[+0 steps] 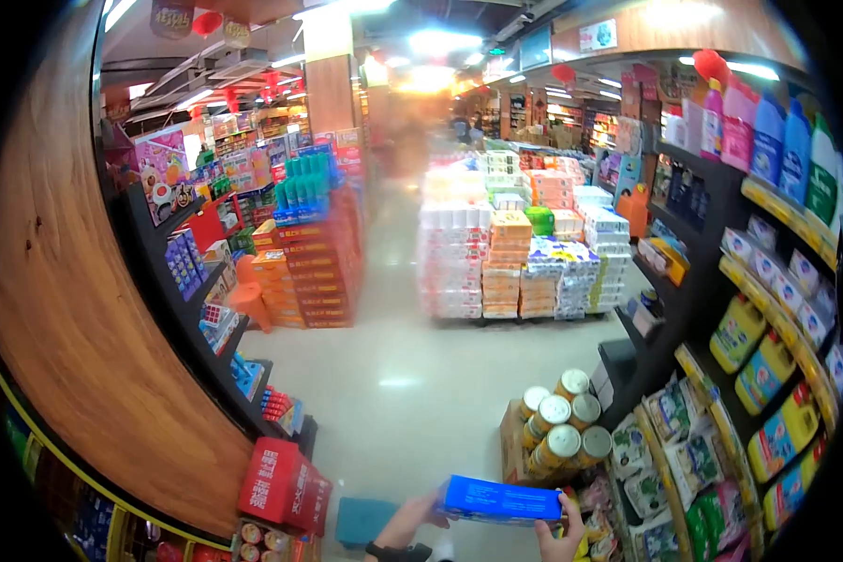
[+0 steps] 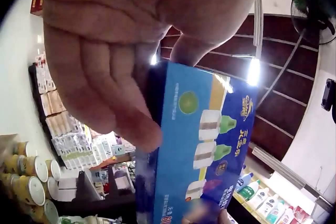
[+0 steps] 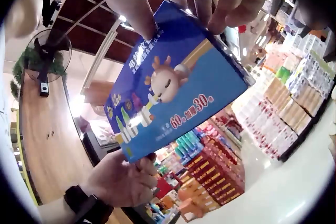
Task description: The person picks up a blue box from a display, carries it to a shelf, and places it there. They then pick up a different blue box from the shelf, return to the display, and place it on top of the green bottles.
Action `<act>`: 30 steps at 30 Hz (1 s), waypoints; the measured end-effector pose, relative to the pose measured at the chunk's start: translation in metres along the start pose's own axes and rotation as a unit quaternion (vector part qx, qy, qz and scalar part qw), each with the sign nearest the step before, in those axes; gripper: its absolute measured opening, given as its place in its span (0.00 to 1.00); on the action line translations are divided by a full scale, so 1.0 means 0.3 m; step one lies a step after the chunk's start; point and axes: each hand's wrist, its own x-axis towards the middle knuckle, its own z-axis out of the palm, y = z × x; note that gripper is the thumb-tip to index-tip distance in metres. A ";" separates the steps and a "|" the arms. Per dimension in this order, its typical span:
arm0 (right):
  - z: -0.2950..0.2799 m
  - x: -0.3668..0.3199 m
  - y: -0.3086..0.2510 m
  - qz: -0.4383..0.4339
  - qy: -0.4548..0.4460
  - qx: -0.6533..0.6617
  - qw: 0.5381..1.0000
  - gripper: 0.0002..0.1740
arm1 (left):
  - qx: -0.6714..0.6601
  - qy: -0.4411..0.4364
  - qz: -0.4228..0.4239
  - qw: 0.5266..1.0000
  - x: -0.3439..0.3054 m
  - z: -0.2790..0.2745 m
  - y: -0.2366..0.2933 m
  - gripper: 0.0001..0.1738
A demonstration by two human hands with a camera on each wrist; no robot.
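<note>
Both hands hold a blue cardboard box [image 1: 501, 499] low in front of the body, one hand at each end. Printed on it are small bottles with green caps and, on the part in the right wrist view, a cartoon deer. My left hand [image 1: 410, 521], with a black band on its wrist, grips the left end; in the left wrist view its fingers [image 2: 139, 132] bend over the box edge. At the other end my right hand [image 1: 560, 534] pinches the box, its thumb on the printed face and its fingers [image 3: 231, 3] along the edge.
Yellow cans [image 1: 557, 445] stand in a carton on the floor at right, beside shelves of bottles [image 1: 768, 375] and packets. Stacked tissue packs [image 1: 525, 262] fill the middle distance. At left are a wooden panel [image 1: 94, 281], red boxes [image 1: 286, 485] and a teal stool [image 1: 365, 521].
</note>
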 end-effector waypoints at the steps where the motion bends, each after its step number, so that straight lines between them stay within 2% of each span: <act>1: 0.031 0.057 0.030 -0.001 0.007 0.046 0.999 0.33 | -0.007 0.006 0.010 1.000 0.034 0.008 0.069 0.29; 4: 0.103 0.210 0.091 0.069 -0.014 0.094 0.993 0.32 | -0.018 0.020 -0.004 1.000 0.140 -0.024 0.197 0.29; 5: 0.132 0.252 0.113 0.055 -0.009 0.099 0.993 0.31 | -0.021 0.023 -0.010 0.999 0.178 -0.035 0.217 0.29; 8: 0.201 0.371 0.086 0.014 -0.029 -0.087 0.996 0.31 | -0.036 0.082 -0.063 0.994 0.277 -0.072 0.267 0.28; 11: 0.266 0.470 0.151 0.014 -0.055 -0.087 0.995 0.30 | -0.072 0.114 -0.049 0.990 0.369 -0.151 0.231 0.29; 12: 0.293 0.508 0.172 0.007 -0.064 -0.095 0.993 0.30 | -0.115 0.101 -0.021 0.988 0.391 -0.177 0.219 0.28; 14: 0.347 0.596 0.227 0.054 -0.075 -0.073 0.993 0.29 | -0.206 0.073 0.029 0.975 0.396 -0.179 0.209 0.28; 15: 0.360 0.640 0.254 0.079 -0.084 -0.065 0.991 0.29 | -0.141 0.149 -0.015 0.979 0.392 -0.112 0.332 0.28; 17: 0.387 0.744 0.300 0.119 -0.097 -0.003 0.988 0.28 | -0.085 0.166 -0.031 0.982 0.538 -0.170 0.335 0.29; 18: 0.400 0.805 0.325 0.072 -0.093 0.001 0.993 0.28 | -0.055 0.176 -0.041 0.982 0.591 -0.199 0.339 0.31; 20: 0.430 0.904 0.461 -0.001 -0.075 0.000 0.997 0.28 | -0.047 0.207 -0.028 0.977 0.707 -0.196 0.356 0.27; 22: 0.439 1.045 0.440 0.023 -0.097 -0.064 0.993 0.32 | -0.022 0.218 -0.003 0.976 0.785 -0.186 0.427 0.26; 24: 0.449 1.161 0.421 -0.034 -0.081 -0.030 0.996 0.33 | -0.040 0.226 0.024 0.973 0.862 -0.153 0.519 0.26; 30: 0.449 1.346 0.460 -0.039 -0.094 -0.019 0.995 0.31 | -0.031 0.208 0.067 0.975 1.033 -0.119 0.614 0.27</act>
